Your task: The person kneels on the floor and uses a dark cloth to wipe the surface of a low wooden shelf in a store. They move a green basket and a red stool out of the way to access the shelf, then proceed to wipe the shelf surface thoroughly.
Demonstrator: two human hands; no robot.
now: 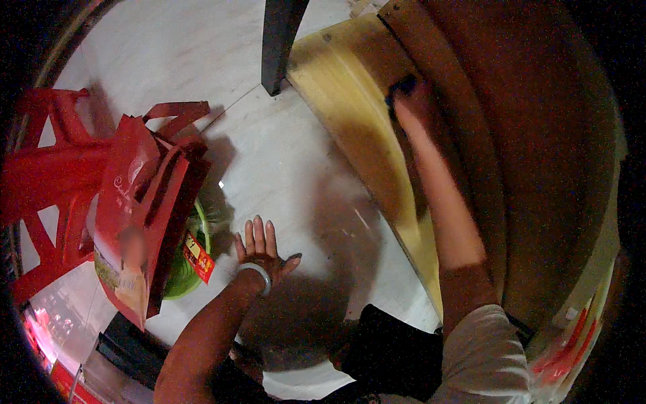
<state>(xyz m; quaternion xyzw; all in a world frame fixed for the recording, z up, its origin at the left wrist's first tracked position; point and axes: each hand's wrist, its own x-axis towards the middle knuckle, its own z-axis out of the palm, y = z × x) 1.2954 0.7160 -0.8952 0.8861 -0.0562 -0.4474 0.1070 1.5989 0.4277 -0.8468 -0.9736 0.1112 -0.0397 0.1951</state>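
Note:
My left hand (259, 250) is spread above the pale tiled floor, palm down, with nothing in it. A light bangle (261, 273) circles that wrist. On the right, my right arm reaches far forward along a large brown wooden piece of furniture (552, 175). My right hand (409, 102) is dim and blurred there, with its fingers closed around a small dark thing (402, 86) pressed against the furniture's yellowish lower ledge (356, 87). The dark thing looks soft like a cloth, but I cannot make out its kind.
A red paper bag (131, 175) stands at left beside a red plastic stool (60, 161). Partly behind the bag is a green round container (183, 273) with a red and yellow tag (198, 257). A dark furniture leg (279, 47) rises at the far middle.

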